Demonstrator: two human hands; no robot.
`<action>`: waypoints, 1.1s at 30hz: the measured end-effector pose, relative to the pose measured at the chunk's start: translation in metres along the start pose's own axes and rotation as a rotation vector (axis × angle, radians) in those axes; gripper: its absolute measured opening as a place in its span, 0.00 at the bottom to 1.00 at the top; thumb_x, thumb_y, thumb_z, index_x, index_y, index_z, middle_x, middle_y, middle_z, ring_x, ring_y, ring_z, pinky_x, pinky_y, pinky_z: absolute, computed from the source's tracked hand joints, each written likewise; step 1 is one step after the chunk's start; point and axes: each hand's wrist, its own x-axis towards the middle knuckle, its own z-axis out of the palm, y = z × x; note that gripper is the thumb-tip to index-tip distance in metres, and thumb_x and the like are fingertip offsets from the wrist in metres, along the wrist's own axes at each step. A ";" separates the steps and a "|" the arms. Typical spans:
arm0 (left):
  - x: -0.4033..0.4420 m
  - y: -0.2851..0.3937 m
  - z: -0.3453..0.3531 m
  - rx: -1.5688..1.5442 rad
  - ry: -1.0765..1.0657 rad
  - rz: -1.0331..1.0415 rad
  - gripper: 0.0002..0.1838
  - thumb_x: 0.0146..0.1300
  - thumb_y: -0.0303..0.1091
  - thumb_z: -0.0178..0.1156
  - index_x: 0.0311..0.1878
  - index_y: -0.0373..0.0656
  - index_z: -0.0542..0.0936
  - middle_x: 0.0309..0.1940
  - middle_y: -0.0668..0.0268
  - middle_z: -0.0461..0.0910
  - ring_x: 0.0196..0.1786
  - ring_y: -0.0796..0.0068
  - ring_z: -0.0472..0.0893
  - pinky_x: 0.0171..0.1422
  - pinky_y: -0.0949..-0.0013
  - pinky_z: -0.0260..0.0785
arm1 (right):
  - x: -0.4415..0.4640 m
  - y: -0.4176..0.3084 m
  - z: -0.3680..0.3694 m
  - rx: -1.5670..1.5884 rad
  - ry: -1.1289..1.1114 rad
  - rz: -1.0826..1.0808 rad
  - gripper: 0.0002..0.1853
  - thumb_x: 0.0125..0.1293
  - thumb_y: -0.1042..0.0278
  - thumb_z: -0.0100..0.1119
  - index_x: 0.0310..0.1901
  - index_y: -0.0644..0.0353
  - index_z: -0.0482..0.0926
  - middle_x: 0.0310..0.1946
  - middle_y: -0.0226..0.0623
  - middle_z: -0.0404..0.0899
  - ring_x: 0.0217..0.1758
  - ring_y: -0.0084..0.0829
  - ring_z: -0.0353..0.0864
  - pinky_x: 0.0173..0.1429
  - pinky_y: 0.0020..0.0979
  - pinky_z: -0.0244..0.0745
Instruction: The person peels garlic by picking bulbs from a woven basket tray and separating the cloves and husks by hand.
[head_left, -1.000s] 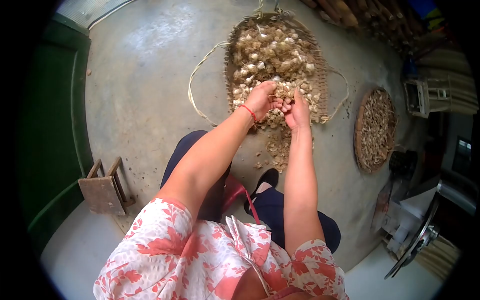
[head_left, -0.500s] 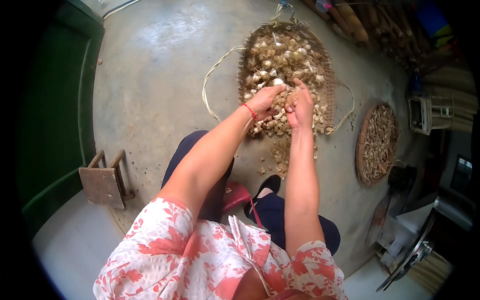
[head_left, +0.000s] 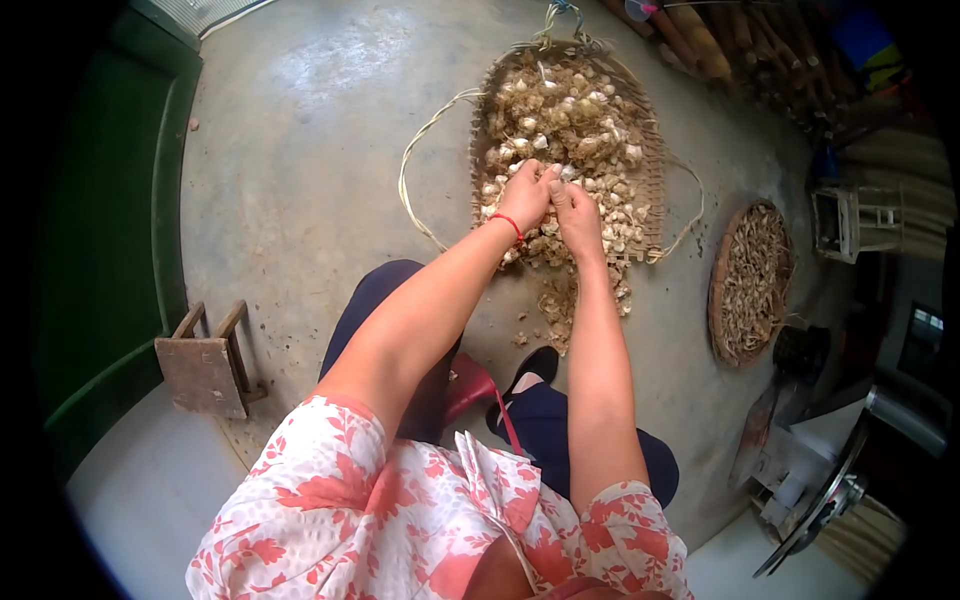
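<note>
A long woven basket [head_left: 655, 200] lies on the floor in front of me, heaped with garlic bulbs [head_left: 620, 190] and dry, papery skins. My left hand [head_left: 530, 195], with a red string at the wrist, is closed over the near half of the heap. Right beside it, fingertips nearly touching, is my right hand [head_left: 577, 218], also closed. The fingers of both pinch a garlic bulb [head_left: 567, 172], mostly covered by them. Loose skins and small bulbs [head_left: 560, 305] spill from the basket's near end toward my foot.
On the right stands a round woven tray [head_left: 715, 310] of dried pieces. A small wooden stool [head_left: 200, 375] is at the left, near a green door [head_left: 120, 220]. Logs [head_left: 700, 40] lie at the back right. Rope handles [head_left: 405, 170] loop out from the basket's sides.
Both hands have drawn together over the heap. My right fingers, raised and partly spread before, are now curled in against the left. The view has shifted slightly.
</note>
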 end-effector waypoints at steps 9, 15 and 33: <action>0.004 -0.002 0.003 -0.011 0.196 0.438 0.15 0.66 0.41 0.56 0.38 0.36 0.74 0.23 0.60 0.74 0.27 0.72 0.71 0.35 0.66 0.66 | 0.004 0.000 0.015 0.348 0.168 -0.191 0.19 0.71 0.62 0.45 0.23 0.63 0.66 0.18 0.22 0.59 0.24 0.17 0.56 0.26 0.26 0.55; -0.014 0.020 -0.006 -0.282 -0.007 0.000 0.14 0.67 0.45 0.54 0.41 0.43 0.74 0.15 0.73 0.64 0.09 0.81 0.62 0.08 0.75 0.53 | 0.000 -0.008 0.015 0.465 0.147 -0.116 0.18 0.71 0.64 0.45 0.22 0.62 0.68 0.18 0.22 0.62 0.23 0.15 0.57 0.25 0.23 0.55; -0.032 0.038 -0.004 0.020 -0.420 0.186 0.22 0.68 0.55 0.50 0.37 0.41 0.71 0.19 0.73 0.67 0.20 0.83 0.64 0.23 0.76 0.55 | 0.005 0.002 0.000 0.418 0.270 -0.010 0.27 0.72 0.43 0.38 0.27 0.58 0.71 0.14 0.23 0.65 0.13 0.16 0.58 0.17 0.22 0.52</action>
